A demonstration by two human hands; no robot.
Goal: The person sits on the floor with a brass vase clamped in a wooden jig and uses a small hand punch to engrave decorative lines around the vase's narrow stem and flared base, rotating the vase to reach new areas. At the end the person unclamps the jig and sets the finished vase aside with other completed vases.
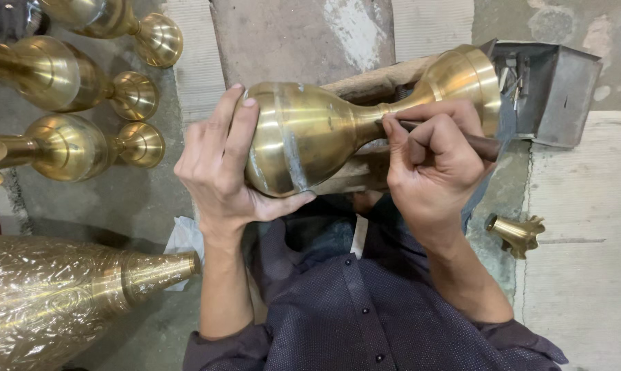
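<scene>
left hand (218, 168): wraps the brass vase (303, 134) belly, vase lying across a wood block (365, 86) over the lap
right hand (431, 161): fist around dark-handled tool (479, 144), tip at vase neck
risk: tip may skid on round polished neck, scratching it; vase may roll off block

The person wears a dark navy button-up shirt (365, 316) with a fine, pale dotted weave across the cloth. A row of small dark buttons runs down the front placket. Both sleeves are rolled or pushed up above the forearms, bunching in soft folds near the elbows, so the forearms are bare. The left hand (218, 168) and right hand (431, 168) are bare too, with no gloves, rings, watch or bands showing, and the fingernails are short.
</scene>
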